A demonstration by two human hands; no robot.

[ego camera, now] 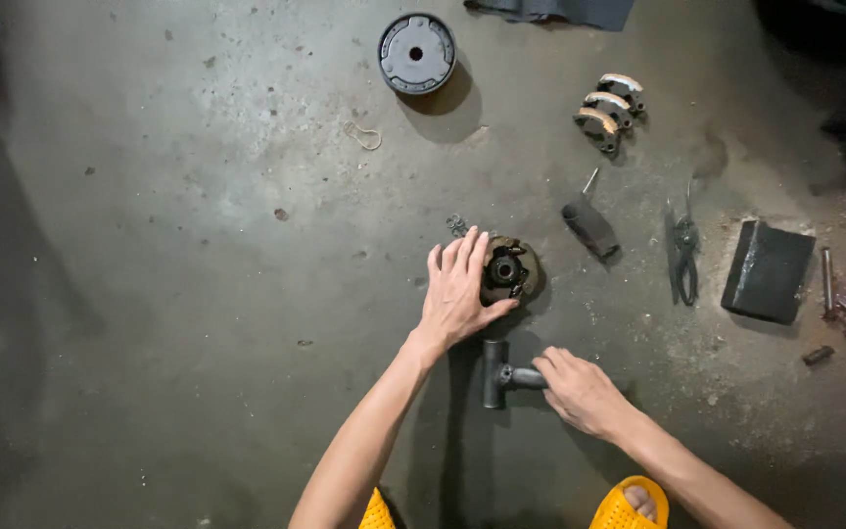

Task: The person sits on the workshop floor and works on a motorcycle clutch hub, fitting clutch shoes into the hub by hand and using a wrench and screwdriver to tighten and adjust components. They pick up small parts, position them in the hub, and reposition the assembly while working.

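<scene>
Two bare hands work low over a grey concrete floor [198, 245]. The left hand [457, 289] lies with fingers spread flat on the left side of a round, dark, greasy metal clutch part [513, 268], gripping nothing. The right hand [580, 390] closes its fingers around the handle of a black T-shaped metal tool [499, 374] lying just below that part. Farther off rest a round grey metal drum [417, 53], three curved brake-like shoes [611, 110], dark pliers [682, 257] and a black block [768, 270].

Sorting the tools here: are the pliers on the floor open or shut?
Shut, it seems. The pliers lie flat on the concrete floor, handles close together, jaws meeting at a point; no hand touches them.
</scene>
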